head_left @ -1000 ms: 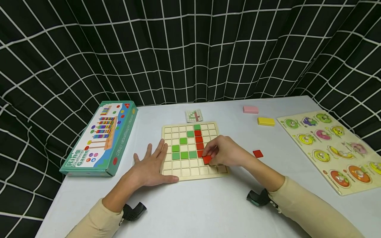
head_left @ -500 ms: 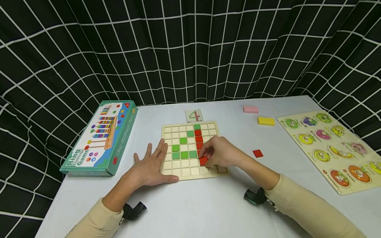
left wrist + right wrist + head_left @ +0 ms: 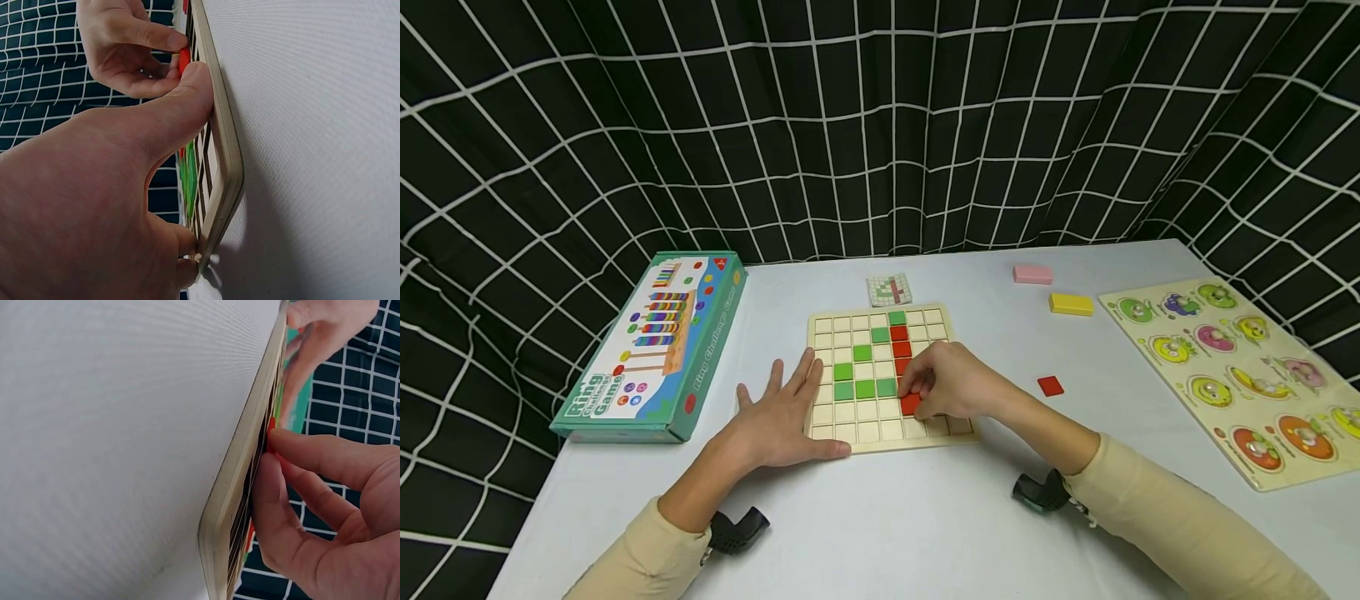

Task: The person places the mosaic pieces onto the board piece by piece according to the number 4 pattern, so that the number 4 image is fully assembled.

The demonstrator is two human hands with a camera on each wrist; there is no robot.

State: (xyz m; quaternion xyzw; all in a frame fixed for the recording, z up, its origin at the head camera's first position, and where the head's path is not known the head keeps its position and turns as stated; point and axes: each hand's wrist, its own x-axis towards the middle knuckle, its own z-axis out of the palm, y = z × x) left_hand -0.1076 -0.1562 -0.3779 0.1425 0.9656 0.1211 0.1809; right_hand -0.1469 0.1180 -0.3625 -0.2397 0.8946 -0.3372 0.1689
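A wooden grid board (image 3: 856,432) lies on the white table, with green tiles (image 3: 864,389) and a column of red tiles (image 3: 900,341) set in its cells. My right hand (image 3: 919,393) pinches a red tile (image 3: 912,405) at a cell just below the red column. In the right wrist view, thumb and forefinger (image 3: 312,453) meet on that red tile (image 3: 270,432) at the board's face (image 3: 240,475). My left hand (image 3: 786,412) lies flat and open on the table, its fingers on the board's left edge. The left wrist view shows the thumb (image 3: 181,100) against the board's rim (image 3: 226,156).
A green ring-game box (image 3: 655,350) lies left of the board. Behind the board sits a small pattern card (image 3: 890,290). To the right are a pink block (image 3: 1032,274), a yellow block (image 3: 1071,304), a loose red tile (image 3: 1050,386) and a fruit peg puzzle (image 3: 1247,375).
My right hand has shifted slightly left and brought the red tile down onto the board below the red column. The left hand has stayed where it was.
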